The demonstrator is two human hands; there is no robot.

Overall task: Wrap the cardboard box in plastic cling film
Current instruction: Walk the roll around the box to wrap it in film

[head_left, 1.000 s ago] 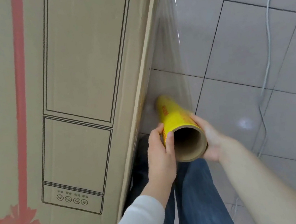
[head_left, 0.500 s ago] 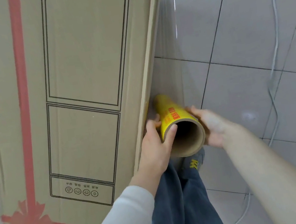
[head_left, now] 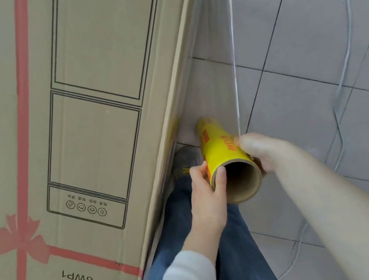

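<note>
1. On my feed the cardboard box stands tall on the tiled floor, filling the left half of the view, its long axis running top to bottom of the frame and leaning a little to the right.
2. Its print reads upside down to me: "SHANBEN", "SYS-8WP1", and some Chinese characters I can only partly make out. A line drawing of a tall appliance with four round button icons sits above that, and a red ribbon with a bow is printed down the left side.
3. The cling film roll is just right of the box's near edge, low in the frame. Its yellow wrapper carries red lettering too blurred for me to read. The long axis points away and down toward the floor, and the open cardboard core faces the camera.
4. A clear film sheet stretches from the roll up along the box's right edge.
5. My left hand, white sleeve at the wrist, is closed on the roll's near rim, thumb on the lip.
6. My right hand is clasped round the roll's right side.
7. A white cable trails across the tiles at right.
</note>
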